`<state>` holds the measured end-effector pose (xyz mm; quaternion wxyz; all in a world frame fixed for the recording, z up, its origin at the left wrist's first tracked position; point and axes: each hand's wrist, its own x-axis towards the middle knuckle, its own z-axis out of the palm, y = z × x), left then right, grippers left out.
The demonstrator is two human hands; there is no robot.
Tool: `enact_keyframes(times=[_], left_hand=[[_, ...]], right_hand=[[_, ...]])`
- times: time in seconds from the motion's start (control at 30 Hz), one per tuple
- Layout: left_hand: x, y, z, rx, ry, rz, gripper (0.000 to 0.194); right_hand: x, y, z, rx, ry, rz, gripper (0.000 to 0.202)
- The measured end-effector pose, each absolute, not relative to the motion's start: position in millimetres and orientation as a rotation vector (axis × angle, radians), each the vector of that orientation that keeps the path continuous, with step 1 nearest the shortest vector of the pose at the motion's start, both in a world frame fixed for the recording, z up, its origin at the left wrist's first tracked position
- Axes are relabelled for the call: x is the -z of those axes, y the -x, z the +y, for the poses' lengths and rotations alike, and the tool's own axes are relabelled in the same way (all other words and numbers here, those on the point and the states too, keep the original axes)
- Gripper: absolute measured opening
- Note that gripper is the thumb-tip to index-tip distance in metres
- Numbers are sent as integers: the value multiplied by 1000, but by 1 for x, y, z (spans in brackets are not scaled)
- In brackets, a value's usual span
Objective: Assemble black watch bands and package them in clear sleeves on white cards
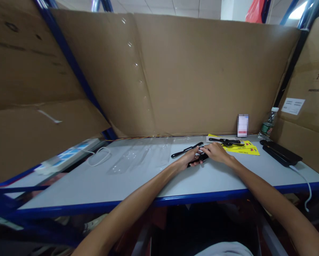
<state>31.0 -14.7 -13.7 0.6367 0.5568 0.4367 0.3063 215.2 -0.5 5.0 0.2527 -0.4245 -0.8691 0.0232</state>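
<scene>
My left hand is wrapped round a slim black handled tool, low above the table. My right hand has its fingers closed on the upper end of that same tool, right beside the left. The fingers hide much of it, so its exact kind cannot be made out. Just behind my left hand lies another long black tool. Past my right hand, more black tools rest on yellow printed cards. To the left, several clear plastic blister shells lie on the table.
The grey-white tabletop has a blue front edge. A phone stands against the cardboard wall. At right are a water bottle and a black device with a white cable. A power strip lies at left.
</scene>
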Motion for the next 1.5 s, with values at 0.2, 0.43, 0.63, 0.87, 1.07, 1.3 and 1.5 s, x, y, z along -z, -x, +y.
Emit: enact_keyframes(times=[0.2,0.43,0.63,0.87,1.07,1.3,1.5], left_hand=[[16,-30,-13,-720,-1268,996,46],[10,-33,-18,-697,-1250,1029,43],[14,-31,-14,-702,-1274,993,45],[13,-33,-16,-715,-1260,1012,43],[10,-33,-19,-696,-1272,1038,42],[14,-31,-16,-701,-1302,1004,41],[12,-34,-16,-694,-1287,1045,28]], right_hand=[[0,-213,3,-236,1039,-2395,48],[-5,-215,-1,-64,1177,-2351,40],[1,-214,6,-293,1059,-2357,48],[-3,-214,1,-197,1070,-2385,47],[-7,-215,-1,-120,1200,-2363,43],[0,-212,5,-334,1045,-2315,55],[-3,-212,7,-296,1060,-2241,52]])
